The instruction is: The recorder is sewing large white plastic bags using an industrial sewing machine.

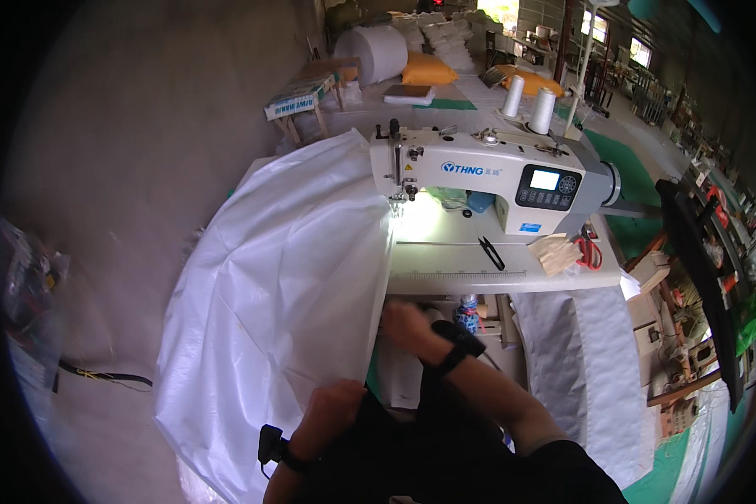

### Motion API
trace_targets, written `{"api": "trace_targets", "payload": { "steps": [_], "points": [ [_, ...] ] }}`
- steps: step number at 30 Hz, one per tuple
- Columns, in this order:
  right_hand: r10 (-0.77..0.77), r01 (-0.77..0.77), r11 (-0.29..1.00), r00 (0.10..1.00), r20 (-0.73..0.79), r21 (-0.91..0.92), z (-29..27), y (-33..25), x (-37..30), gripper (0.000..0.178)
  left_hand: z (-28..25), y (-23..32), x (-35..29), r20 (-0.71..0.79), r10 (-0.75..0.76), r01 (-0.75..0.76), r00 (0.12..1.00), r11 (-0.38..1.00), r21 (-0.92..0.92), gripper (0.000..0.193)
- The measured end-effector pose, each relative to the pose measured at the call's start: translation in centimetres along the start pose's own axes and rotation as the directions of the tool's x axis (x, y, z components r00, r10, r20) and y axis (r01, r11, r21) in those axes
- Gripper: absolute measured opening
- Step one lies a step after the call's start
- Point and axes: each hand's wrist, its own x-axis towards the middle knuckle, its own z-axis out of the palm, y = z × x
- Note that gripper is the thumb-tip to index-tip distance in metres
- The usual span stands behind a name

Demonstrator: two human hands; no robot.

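Observation:
A large white plastic-like sheet (286,269) hangs over the left end of the sewing table. Its right edge runs from under the needle area of the white sewing machine (470,164) down toward me. My left hand (332,412) is closed on that edge low down, close to my body. Higher up, just below the table's front edge, my right hand (410,330) has its fingers curled against the same edge; they look slightly blurred. Each wrist wears a black strap with a small box. The machine's lamp lights the needle area.
Black thread snips (491,253), a brown paper piece (554,253) and red-handled scissors (590,253) lie on the sewing table (470,281). Two white thread cones (542,112) stand behind the machine. Grey-white fabric (584,370) hangs at right. A wooden stool (302,101) stands far left.

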Motion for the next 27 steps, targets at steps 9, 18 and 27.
{"api": "trace_targets", "payload": {
  "steps": [9, 18, 27],
  "points": [
    [0.047, -0.173, 0.798, 0.973, -0.225, -0.578, -3.4, -0.5, 10.3, 0.035, 0.0, 0.3, 0.4, 0.084, 0.051, -0.050, 0.995, 0.999, -0.020, 0.007],
    [0.032, -0.190, 0.807, 0.960, -0.279, -0.559, -1.3, -1.0, 7.1, 0.044, 2.5, -1.6, 3.6, -0.247, -0.051, 0.017, 0.968, 0.990, -0.138, 0.002],
    [0.145, -0.229, 0.860, 0.966, -0.212, -0.456, -1.9, -1.2, 6.3, 0.057, 5.7, -2.8, 9.1, -0.145, -0.284, 0.197, 0.948, 0.880, -0.433, 0.019]
  ]
}}
